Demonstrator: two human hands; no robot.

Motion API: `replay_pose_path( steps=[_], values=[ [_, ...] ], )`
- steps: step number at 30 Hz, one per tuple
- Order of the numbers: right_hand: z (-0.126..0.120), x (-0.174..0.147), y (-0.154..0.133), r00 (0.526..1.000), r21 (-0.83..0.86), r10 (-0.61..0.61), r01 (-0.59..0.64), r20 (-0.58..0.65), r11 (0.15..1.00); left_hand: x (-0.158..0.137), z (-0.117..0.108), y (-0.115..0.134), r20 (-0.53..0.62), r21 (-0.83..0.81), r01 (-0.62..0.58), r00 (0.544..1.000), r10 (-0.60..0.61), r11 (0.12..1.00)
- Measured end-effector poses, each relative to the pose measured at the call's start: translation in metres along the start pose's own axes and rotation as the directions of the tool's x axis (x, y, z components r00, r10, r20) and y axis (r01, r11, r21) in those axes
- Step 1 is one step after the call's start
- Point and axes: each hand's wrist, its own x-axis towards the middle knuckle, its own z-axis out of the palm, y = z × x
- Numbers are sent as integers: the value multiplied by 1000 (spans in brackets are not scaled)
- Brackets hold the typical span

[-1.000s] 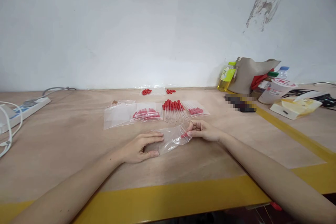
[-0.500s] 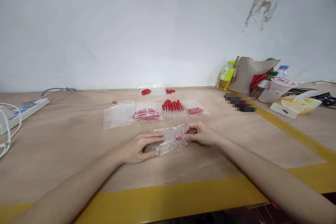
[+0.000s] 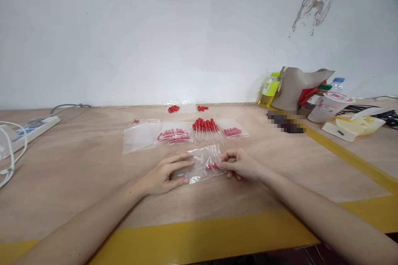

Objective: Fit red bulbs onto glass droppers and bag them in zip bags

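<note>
A clear zip bag point(image 3: 200, 161) lies on the table in front of me with a red rubber bulb point(image 3: 212, 166) inside it near its right end. My left hand point(image 3: 169, 174) rests at the bag's left end, fingers and thumb apart. My right hand point(image 3: 238, 165) pinches the right end of the bag, close to the red-lined seal. Just beyond, a fan of droppers with red bulbs point(image 3: 207, 128) lies loose. Filled bags of red-bulbed droppers flank it, one on the left point(image 3: 173, 133) and one on the right point(image 3: 232, 130).
Empty clear bags point(image 3: 139, 136) lie to the left. Loose red bulbs point(image 3: 173, 108) sit near the wall. At left is a power strip point(image 3: 34, 134) with cables. Bottles point(image 3: 269, 91), a lidded cup point(image 3: 329, 107) and a yellow packet point(image 3: 353, 126) stand at right. Yellow tape point(image 3: 199, 236) lines the table edge.
The bag has spread out flatter between my hands. My right hand has shifted slightly to the right and its grip on the bag has changed. My left hand has hardly moved.
</note>
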Motion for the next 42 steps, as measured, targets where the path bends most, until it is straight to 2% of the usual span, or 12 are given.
replay_pose_path(
  steps=[6, 10, 13, 16, 19, 25, 29, 32, 35, 38, 40, 42],
  values=[
    [-9, 8, 6, 997, 78, -54, 50, 60, 996, 1, 0, -1, 7, -4, 37, 999, -37, 999],
    [-18, 13, 8, 987, -38, -102, 98, -125, 994, 2, -1, -3, 27, -1, 41, 999, -41, 999],
    [-29, 25, 8, 950, -127, -171, 141, -262, 982, 0, -2, -5, 62, 5, 34, 997, -34, 999],
    [-42, 49, 5, 892, -247, -261, 176, -370, 953, -1, -4, -5, 96, 20, 32, 995, -34, 999],
    [-52, 84, -2, 851, -359, -275, 111, -447, 927, -2, -5, -4, 113, 20, 35, 993, -37, 999],
    [-52, 148, -21, 802, -333, -239, 53, -547, 941, -2, -5, -4, 96, -17, 27, 995, -25, 1000],
    [-46, 165, -26, 809, -295, -198, 32, -553, 955, -3, -4, -5, 91, -35, 33, 995, -30, 999],
    [-45, 162, -33, 830, -232, -148, 24, -537, 972, -4, -3, -6, 84, -46, 30, 996, -26, 998],
    [-53, 146, -45, 880, -163, -113, 41, -461, 986, -4, -3, -5, 86, -50, 26, 996, -22, 998],
    [-67, 116, -53, 909, -73, -157, 139, -385, 988, -3, -4, -5, 87, -50, 22, 996, -18, 999],
    [-74, 94, -47, 869, 95, -249, 317, -427, 944, -3, -5, -5, 81, -50, 17, 997, -13, 999],
    [-74, 73, -32, 820, 186, -277, 415, -501, 891, -2, -5, -5, 82, -44, 19, 997, -16, 999]
  ],
)
